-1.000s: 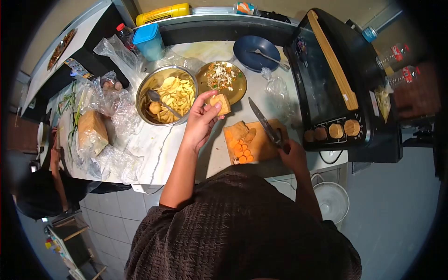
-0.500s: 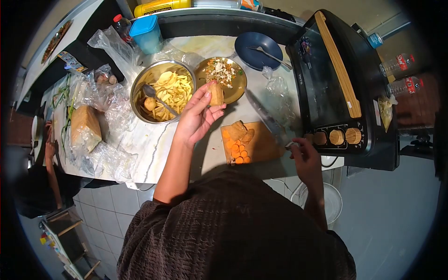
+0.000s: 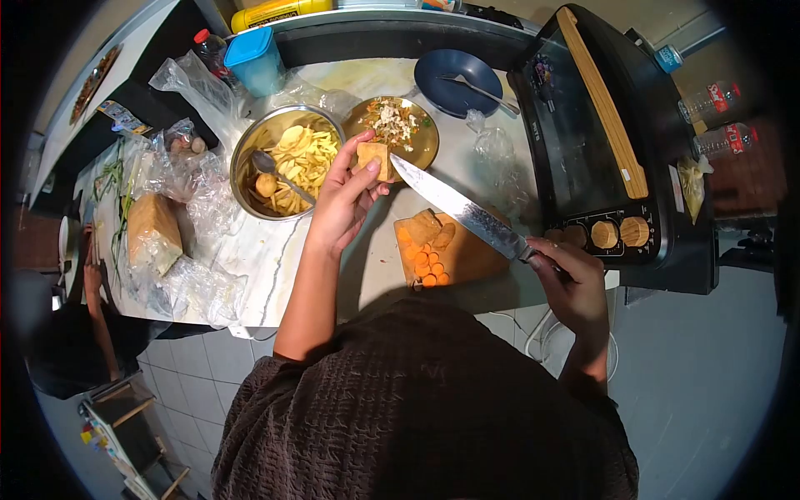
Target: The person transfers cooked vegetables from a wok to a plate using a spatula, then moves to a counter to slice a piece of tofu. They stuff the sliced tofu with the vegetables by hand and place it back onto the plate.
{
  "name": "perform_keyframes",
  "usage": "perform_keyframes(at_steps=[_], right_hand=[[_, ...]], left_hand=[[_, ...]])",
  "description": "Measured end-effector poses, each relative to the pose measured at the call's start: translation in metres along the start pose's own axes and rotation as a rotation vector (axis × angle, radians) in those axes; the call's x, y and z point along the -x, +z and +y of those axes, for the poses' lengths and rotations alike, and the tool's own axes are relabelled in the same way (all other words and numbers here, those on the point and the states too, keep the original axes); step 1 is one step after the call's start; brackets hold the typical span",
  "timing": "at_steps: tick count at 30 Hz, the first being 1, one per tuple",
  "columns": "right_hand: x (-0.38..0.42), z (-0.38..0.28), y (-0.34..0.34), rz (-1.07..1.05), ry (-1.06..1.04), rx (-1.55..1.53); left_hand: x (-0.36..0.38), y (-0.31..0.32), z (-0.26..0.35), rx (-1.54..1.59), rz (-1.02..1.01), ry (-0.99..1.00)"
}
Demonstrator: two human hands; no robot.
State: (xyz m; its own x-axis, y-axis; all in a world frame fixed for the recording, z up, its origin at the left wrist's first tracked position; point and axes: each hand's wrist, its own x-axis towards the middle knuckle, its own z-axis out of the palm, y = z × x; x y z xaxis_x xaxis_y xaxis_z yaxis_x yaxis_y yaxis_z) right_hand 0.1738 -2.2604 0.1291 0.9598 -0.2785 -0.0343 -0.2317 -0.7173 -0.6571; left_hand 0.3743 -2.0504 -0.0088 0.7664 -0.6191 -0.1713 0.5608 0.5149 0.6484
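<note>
Pinched in my left hand (image 3: 343,200) is a tan fried block (image 3: 374,158), held up in front of a brown plate (image 3: 426,148) of chopped food. My right hand (image 3: 571,279) grips the handle of a large knife (image 3: 467,213); its blade points up and left, its tip close beside the block. Below the blade lies a wooden cutting board (image 3: 479,265) with orange carrot slices (image 3: 430,268) and more brown pieces (image 3: 431,227). Left of the plate, a steel bowl (image 3: 242,179) holds cut potato strips and a spoon.
A black oven (image 3: 583,125) stands at the right. Behind are a dark blue bowl (image 3: 446,79) with a fork and a blue-lidded container (image 3: 254,67). Plastic bags (image 3: 204,283) and a wrapped tan block (image 3: 152,229) lie at the left. Another person's arm (image 3: 96,304) shows far left.
The knife and my right hand have risen, bringing the blade tip near the block. My left hand has turned the block and shifted slightly left.
</note>
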Motion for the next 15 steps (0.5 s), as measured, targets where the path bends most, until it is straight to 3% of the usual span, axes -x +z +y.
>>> perform_keyframes(at_steps=[15], right_hand=[[-0.008, -0.017, -0.004, 0.059, -0.178, 0.165]], left_hand=[[-0.002, 0.000, 0.001, -0.116, 0.136, 0.083]])
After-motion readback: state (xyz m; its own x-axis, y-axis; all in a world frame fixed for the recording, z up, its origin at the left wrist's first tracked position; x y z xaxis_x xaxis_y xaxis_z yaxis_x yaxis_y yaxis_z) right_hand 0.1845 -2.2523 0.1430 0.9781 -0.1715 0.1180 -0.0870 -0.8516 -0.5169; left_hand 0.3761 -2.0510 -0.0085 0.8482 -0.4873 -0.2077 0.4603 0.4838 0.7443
